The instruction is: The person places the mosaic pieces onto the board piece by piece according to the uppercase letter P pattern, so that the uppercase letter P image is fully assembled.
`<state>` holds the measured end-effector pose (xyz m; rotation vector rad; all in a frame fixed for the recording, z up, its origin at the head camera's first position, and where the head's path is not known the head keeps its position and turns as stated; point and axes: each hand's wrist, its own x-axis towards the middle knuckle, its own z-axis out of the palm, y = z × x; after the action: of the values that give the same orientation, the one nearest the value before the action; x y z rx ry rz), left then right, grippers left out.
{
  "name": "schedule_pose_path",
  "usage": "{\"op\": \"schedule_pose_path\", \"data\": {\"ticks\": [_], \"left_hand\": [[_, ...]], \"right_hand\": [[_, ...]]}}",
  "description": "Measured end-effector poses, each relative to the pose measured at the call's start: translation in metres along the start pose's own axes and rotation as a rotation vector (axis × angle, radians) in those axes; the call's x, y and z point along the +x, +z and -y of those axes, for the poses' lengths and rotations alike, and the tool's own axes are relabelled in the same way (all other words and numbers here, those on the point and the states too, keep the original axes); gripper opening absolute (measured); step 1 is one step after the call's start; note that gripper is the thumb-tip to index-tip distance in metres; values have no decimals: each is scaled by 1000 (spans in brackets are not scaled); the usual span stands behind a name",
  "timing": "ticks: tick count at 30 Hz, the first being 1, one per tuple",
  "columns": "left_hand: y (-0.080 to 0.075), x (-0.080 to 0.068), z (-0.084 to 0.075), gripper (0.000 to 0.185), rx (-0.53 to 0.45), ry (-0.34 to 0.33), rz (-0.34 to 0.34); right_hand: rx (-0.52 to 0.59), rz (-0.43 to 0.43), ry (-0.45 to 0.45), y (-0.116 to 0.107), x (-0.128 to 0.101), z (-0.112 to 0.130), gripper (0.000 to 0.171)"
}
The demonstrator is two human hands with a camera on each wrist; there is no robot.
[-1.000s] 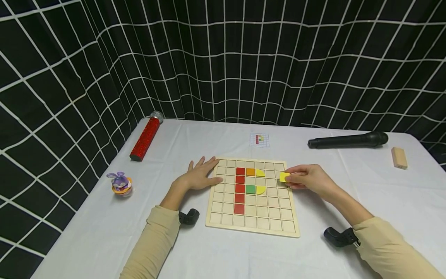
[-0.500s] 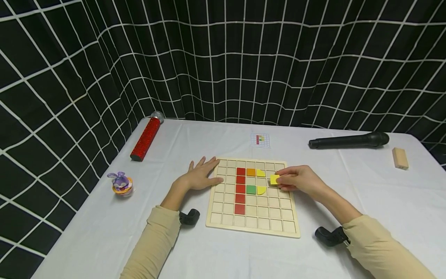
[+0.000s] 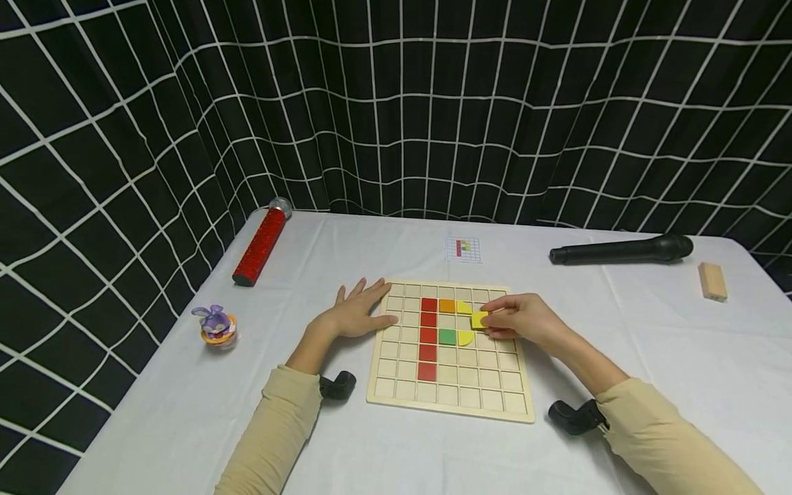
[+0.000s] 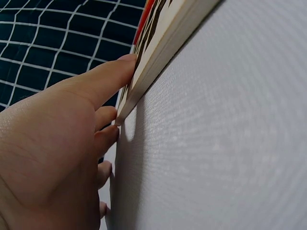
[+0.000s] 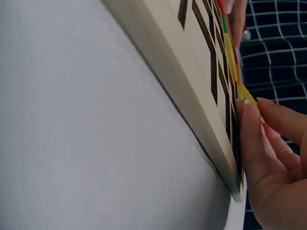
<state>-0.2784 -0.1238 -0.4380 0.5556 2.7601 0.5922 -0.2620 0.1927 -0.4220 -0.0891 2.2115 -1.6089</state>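
Observation:
A wooden grid board (image 3: pixel 452 409) lies on the white cloth. On it a column of several red tiles (image 3: pixel 427 352) runs down, with an orange tile (image 3: pixel 447 306) and a green tile (image 3: pixel 447 337) to its right. Two yellow rounded tiles (image 3: pixel 465 337) sit beside those. My right hand (image 3: pixel 526 320) pinches a yellow square tile (image 3: pixel 479 320) between thumb and fingers, over the cells right of the rounded tiles. In the right wrist view the yellow tile (image 5: pixel 248 95) stands tilted at the fingertips. My left hand (image 3: pixel 353 313) rests with spread fingers at the board's left edge, thumb on its rim.
A small pattern card (image 3: pixel 463 249) lies behind the board. At the left are a red glittery microphone (image 3: pixel 262 246) and a purple rabbit-eared toy (image 3: pixel 215 324). A black microphone (image 3: pixel 621 249) and a wooden block (image 3: pixel 713 281) lie at the right. A black gridded curtain (image 3: pixel 396 110) hangs behind.
My right hand has carried the yellow square tile leftward from the board's right edge to beside the rounded tiles. My left hand has stayed in place.

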Motion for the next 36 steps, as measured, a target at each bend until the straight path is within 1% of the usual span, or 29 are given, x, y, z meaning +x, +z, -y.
{"op": "schedule_pose_path", "data": {"ticks": [9,12,20,29,36], "left_hand": [[0,0,0,76,7,-7,5],[0,0,-1,76,5,-9,4],[1,1,1,76,13,0,6],[0,0,-1,76,2,-6,-4],[0,0,0,76,5,-4,-3]], "right_hand": [[-38,-37,32,8,6,2,35],[-38,-38,25,12,7,3,33],[-89,-45,11,16,10,2,33],[-95,-39,0,16,9,1,31],[-55,-45,7,17,9,1,31]]}}
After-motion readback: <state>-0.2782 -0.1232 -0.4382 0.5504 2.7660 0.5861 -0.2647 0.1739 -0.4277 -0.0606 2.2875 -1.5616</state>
